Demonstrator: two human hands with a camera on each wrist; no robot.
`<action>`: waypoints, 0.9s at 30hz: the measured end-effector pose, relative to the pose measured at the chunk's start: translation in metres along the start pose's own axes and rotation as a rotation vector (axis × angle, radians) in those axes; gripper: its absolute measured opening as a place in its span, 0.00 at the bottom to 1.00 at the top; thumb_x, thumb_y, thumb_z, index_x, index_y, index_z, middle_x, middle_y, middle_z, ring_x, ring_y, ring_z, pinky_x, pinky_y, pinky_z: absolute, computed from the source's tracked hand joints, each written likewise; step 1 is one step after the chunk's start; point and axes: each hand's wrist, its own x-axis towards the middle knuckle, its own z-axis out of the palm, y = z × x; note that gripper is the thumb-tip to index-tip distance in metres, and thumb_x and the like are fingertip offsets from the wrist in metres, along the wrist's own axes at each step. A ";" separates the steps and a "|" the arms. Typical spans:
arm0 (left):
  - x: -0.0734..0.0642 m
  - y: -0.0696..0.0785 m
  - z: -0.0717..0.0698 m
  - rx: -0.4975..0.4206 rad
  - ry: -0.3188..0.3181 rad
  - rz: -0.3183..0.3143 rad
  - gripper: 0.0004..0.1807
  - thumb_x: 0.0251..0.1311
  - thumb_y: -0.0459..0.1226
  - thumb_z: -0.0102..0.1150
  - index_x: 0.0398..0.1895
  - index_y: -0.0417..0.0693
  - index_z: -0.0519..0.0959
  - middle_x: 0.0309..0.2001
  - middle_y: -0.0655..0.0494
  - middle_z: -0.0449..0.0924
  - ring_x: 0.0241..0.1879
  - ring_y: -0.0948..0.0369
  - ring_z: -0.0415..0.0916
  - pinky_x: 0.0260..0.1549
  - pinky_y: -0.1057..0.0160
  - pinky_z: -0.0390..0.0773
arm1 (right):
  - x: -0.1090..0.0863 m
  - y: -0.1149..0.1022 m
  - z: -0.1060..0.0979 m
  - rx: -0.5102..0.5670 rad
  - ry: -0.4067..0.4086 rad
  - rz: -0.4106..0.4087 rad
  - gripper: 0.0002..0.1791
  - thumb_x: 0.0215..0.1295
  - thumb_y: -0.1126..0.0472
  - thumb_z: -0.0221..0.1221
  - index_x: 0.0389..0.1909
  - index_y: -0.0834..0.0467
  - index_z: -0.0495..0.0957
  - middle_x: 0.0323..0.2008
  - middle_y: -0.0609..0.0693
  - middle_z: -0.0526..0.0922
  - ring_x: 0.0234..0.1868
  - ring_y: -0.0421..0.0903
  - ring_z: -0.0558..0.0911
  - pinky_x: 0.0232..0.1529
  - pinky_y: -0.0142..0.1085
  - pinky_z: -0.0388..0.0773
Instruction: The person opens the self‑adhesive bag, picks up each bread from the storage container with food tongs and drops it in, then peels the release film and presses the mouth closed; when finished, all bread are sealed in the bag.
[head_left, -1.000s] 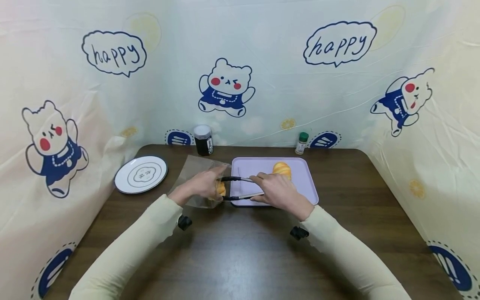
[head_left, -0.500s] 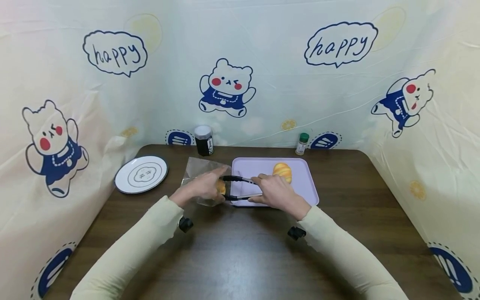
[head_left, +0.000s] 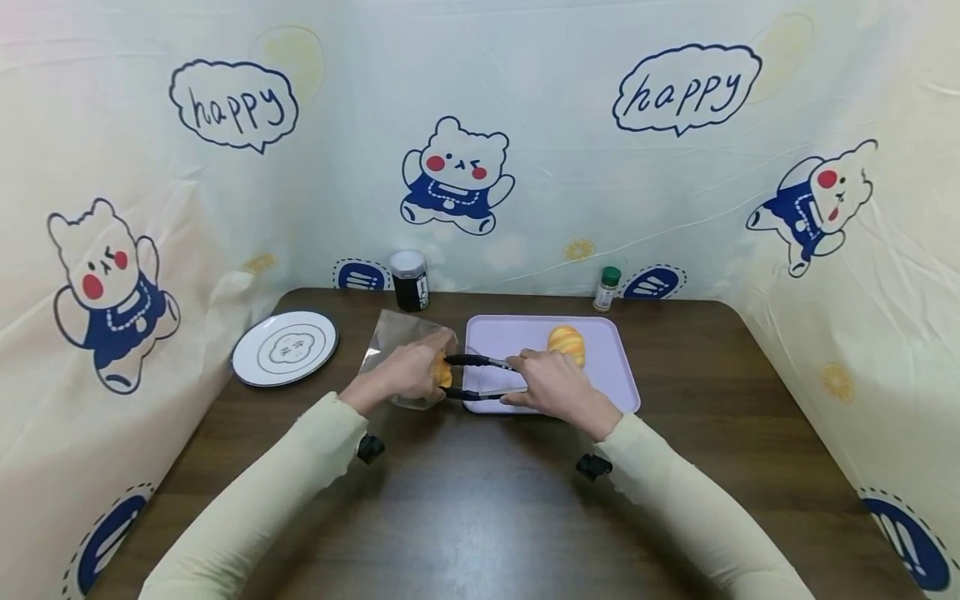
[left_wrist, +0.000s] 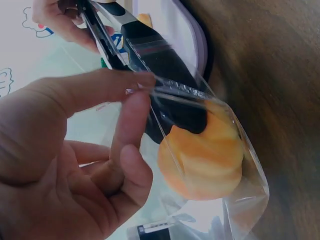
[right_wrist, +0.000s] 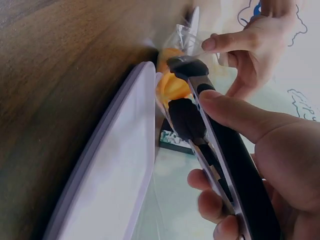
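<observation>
In the left wrist view, my left hand (left_wrist: 85, 135) pinches the mouth of a clear plastic bag (head_left: 384, 335) between thumb and index finger. A golden, ridged bread roll (left_wrist: 205, 162) lies inside the bag. My right hand (head_left: 558, 383) grips a pair of metal tongs (right_wrist: 240, 180) with black tips. Those tips reach through the bag's mouth, and the roll sits right at them. A second striped bread roll (head_left: 567, 343) rests on the lilac tray (head_left: 491, 335), partly behind my right hand.
A white plate (head_left: 251, 350) with a face drawing stands at the left. Along the back are a dark jar (head_left: 410, 287) with a pale lid and a small green-capped shaker (head_left: 607, 290). The brown table (head_left: 480, 500) ends at a patterned cloth backdrop.
The bag's loose far end has drawn in to the right and looks narrower. Both hands keep nearly the same place, with the tongs still at the roll.
</observation>
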 end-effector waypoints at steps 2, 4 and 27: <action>0.000 0.000 -0.001 -0.019 -0.007 0.009 0.52 0.41 0.40 0.79 0.72 0.45 0.62 0.70 0.46 0.69 0.51 0.51 0.77 0.51 0.46 0.78 | -0.001 0.000 0.000 0.008 0.012 -0.005 0.34 0.57 0.34 0.66 0.55 0.54 0.82 0.40 0.49 0.87 0.24 0.43 0.79 0.18 0.35 0.74; 0.000 0.000 -0.001 -0.047 -0.028 0.008 0.58 0.40 0.39 0.78 0.76 0.41 0.56 0.61 0.45 0.77 0.47 0.52 0.79 0.50 0.48 0.79 | -0.001 -0.001 -0.001 0.027 0.015 -0.006 0.33 0.58 0.35 0.66 0.56 0.54 0.81 0.40 0.50 0.87 0.25 0.42 0.79 0.18 0.34 0.74; -0.001 0.006 0.001 -0.129 -0.036 -0.004 0.61 0.44 0.43 0.77 0.79 0.43 0.50 0.56 0.44 0.83 0.44 0.54 0.81 0.56 0.53 0.77 | 0.005 -0.005 -0.004 0.042 0.016 -0.014 0.34 0.58 0.32 0.64 0.56 0.52 0.82 0.40 0.47 0.86 0.26 0.40 0.78 0.18 0.32 0.72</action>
